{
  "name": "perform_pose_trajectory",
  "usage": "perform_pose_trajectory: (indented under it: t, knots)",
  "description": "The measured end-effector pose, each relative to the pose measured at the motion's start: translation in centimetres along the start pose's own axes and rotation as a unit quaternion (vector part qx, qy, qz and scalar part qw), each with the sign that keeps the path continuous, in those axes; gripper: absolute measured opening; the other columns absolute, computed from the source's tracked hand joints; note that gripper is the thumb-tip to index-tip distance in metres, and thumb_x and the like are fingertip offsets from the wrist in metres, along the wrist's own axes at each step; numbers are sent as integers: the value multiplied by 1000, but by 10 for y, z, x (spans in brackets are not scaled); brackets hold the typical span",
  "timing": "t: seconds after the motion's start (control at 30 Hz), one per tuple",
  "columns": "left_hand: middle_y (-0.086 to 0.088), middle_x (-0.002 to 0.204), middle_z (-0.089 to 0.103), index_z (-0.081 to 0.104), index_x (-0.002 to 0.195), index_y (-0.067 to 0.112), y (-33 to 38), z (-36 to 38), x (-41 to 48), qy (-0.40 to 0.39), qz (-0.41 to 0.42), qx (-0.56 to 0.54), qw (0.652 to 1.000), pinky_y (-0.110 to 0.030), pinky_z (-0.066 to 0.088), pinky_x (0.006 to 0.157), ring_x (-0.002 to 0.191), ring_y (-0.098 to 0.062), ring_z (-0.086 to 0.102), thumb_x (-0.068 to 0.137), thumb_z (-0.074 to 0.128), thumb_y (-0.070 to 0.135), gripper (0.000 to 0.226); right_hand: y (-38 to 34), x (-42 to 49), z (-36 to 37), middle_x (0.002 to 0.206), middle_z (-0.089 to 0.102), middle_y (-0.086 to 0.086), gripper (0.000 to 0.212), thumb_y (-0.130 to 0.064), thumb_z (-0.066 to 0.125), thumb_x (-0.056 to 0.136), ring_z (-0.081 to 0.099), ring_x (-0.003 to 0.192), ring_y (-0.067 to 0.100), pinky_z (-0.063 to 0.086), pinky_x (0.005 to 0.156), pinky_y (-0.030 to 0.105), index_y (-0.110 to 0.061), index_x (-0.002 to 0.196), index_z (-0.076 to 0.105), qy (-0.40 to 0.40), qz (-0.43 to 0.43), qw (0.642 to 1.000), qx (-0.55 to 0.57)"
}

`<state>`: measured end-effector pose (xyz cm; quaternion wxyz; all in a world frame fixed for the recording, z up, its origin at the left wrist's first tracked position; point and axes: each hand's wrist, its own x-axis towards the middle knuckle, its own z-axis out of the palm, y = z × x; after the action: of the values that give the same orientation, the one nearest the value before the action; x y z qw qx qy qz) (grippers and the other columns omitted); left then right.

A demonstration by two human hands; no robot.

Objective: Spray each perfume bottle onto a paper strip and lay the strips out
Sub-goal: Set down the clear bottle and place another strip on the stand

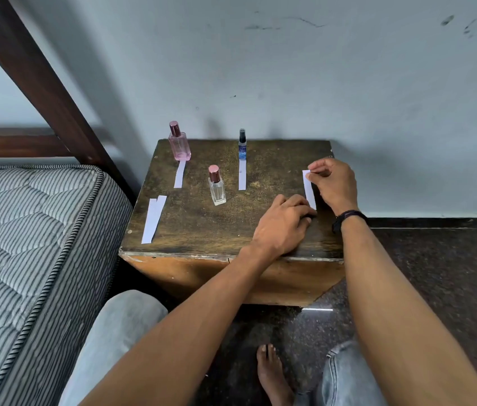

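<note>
While a person seated beside a bed works at a small wooden table, the right hand pinches the far end of a white paper strip between thumb and forefinger. The left hand lies palm down, fingers loosely extended, their tips pressing the strip's near end against the wood. That strip sits close to the table's right edge, its long axis running from the far edge toward the near one, with the near end angled slightly to the right. Three perfume bottles stand upright: a pink bottle near the far left corner, a slim dark-capped bottle at the middle of the far edge, and a clear bottle with a rose-coloured cap nearer the table's centre. A second strip lies lengthwise just in front of the pink bottle and a third strip just in front of the slim one, both pointing toward the near edge. Two spare strips, overlapping, lie along the left edge. The tabletop is dark, worn and mottled, its front face a lighter orange-brown. A dark wristband circles the right wrist. Behind the table rises a pale blue-grey wall with scuff marks. A striped mattress and a dark wooden bed frame stand off the table's left edge, and a bare foot rests on the dark speckled floor.
</note>
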<state>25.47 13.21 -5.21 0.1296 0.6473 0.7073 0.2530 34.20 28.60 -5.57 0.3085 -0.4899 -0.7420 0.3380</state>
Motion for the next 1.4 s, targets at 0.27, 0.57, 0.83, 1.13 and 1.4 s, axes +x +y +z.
perform_pose_trajectory:
  t: [0.27, 0.57, 0.83, 1.13, 1.4]
  knots:
    - [1, 124, 53, 62, 124, 19, 2, 7, 18, 39, -31, 1, 999, -43, 53, 90, 117, -21, 45, 99, 55, 28, 28, 6, 20, 3, 93, 70, -12, 14, -21, 78, 85, 66, 91, 11, 50, 79, 29, -28, 96, 73, 10, -7, 999, -40]
    - [-5, 129, 48, 51, 137, 23, 6, 19, 21, 55, -19, 155, 986, -41, 55, 71, 109, -27, 46, 105, 40, 44, 40, 9, 25, 6, 109, 65, 0, 10, -26, 70, 92, 63, 99, 21, 44, 77, 29, -24, 94, 80, 26, -20, 994, -106]
    - [-5, 130, 45, 51, 137, 22, 10, 12, 22, 26, -29, 150, 988, -41, 53, 75, 115, -26, 43, 103, 39, 53, 48, 9, 25, 9, 117, 65, 5, 16, -27, 64, 97, 64, 105, 27, 46, 78, 31, -24, 100, 80, 54, -17, 991, -123]
    - [-5, 134, 42, 48, 139, 21, 14, 8, 22, 8, -46, 143, 989, -43, 53, 80, 120, -26, 39, 103, 40, 51, 48, 8, 27, 11, 119, 65, 7, 17, -27, 64, 97, 64, 104, 28, 44, 77, 31, -24, 101, 79, 70, 7, 990, -125]
    - [-5, 135, 41, 46, 140, 21, 13, 9, 22, 2, -45, 154, 987, -44, 53, 79, 121, -26, 38, 102, 41, 50, 48, 9, 31, 15, 113, 70, 4, 15, -27, 63, 97, 68, 99, 25, 49, 75, 32, -25, 99, 77, 93, 17, 988, -125]
